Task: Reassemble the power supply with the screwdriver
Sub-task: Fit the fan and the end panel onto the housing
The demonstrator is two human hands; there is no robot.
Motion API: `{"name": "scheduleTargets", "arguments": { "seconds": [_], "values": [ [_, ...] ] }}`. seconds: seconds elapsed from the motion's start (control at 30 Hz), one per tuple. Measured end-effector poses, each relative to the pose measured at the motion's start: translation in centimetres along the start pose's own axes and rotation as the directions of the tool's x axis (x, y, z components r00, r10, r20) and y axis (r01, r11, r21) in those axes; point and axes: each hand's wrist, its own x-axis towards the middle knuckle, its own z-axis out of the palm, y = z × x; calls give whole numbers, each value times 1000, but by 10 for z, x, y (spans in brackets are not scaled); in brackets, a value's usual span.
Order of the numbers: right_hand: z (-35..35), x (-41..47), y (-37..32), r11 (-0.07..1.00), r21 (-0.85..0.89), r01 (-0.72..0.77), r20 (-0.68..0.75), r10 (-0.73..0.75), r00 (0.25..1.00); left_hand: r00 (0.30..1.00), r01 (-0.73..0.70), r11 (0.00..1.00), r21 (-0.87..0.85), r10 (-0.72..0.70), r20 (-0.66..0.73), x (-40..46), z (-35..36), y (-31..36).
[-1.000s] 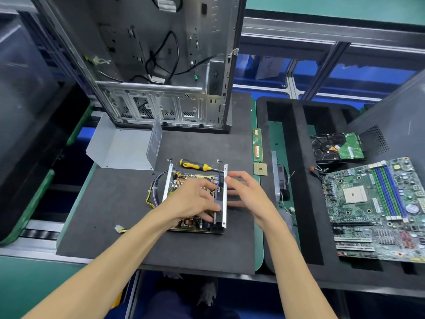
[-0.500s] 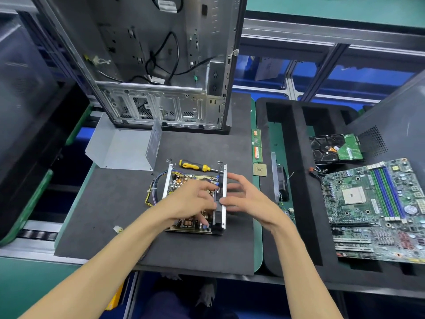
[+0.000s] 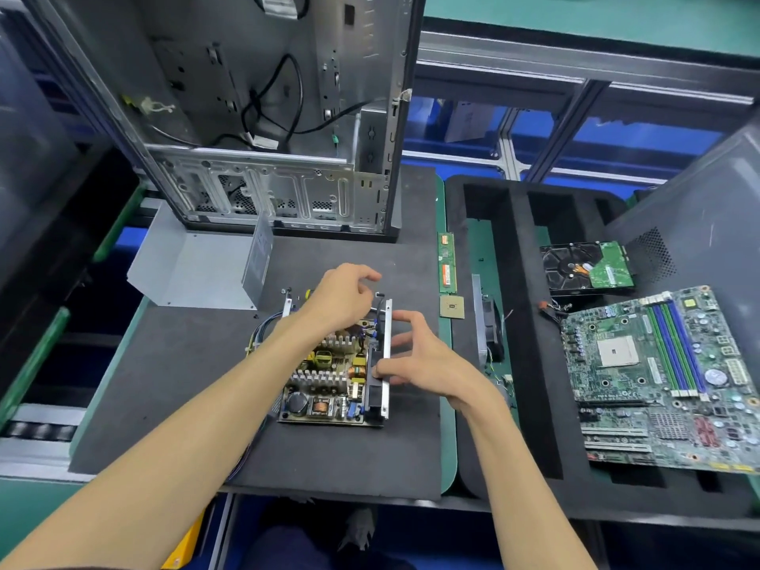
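At centre frame, the open power supply (image 3: pixel 329 376) lies on the dark mat (image 3: pixel 172 388). The right hand (image 3: pixel 423 364) pinches its right side plate; the left hand (image 3: pixel 341 300), fingers loosely curled, hovers above the far edge (screwdriver hidden). Best steady the plate before driving screws.

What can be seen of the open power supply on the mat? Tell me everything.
The power supply lies flat on the dark foam mat with its cover off, its circuit board facing up. Finned metal heat sinks, copper-wound coils, a dark capacitor and yellow parts show on it. Upright metal side plates stand along its left and right edges. A bundle of coloured wires leaves its left side. The right hand pinches the right plate; the left hand hovers above the far end, hiding it.
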Motion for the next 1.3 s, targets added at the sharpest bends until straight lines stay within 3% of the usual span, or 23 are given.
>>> {"name": "scheduleTargets", "arguments": {
  "seconds": [0.07, 0.17, 0.27, 0.37, 0.63, 1.17, 1.3],
  "values": [
    [-1, 0, 1, 1000, 0, 1, 5, -1, 1000, 995, -82, 991, 105, 76, 60, 4, 1, 3],
    [-2, 0, 2, 1000, 19, 4, 18, -4, 1000, 983, -183, 960, 214, 178, 41, 6, -4, 2],
    [-5, 2, 3, 1000, 23, 8, 39, -9, 999, 978, -209, 943, 259, 205, 40, 6, -17, -6],
    [-7, 4, 2, 1000, 1, 14, 54, -14, 998, 973, -224, 935, 275, 196, 123, 6, -28, -15],
    [-16, 10, -2, 984, -175, 28, 101, -10, 995, 964, -203, 964, 171, 166, 207, 18, -29, -21],
    [-24, 18, -3, 981, -194, 16, 158, 15, 987, 904, -168, 980, 111, 108, 413, 35, -32, -16],
    [-25, 18, -4, 979, -203, 15, 161, 18, 987, 906, -171, 981, 88, 121, 405, 35, -30, -18]
  ]
}}
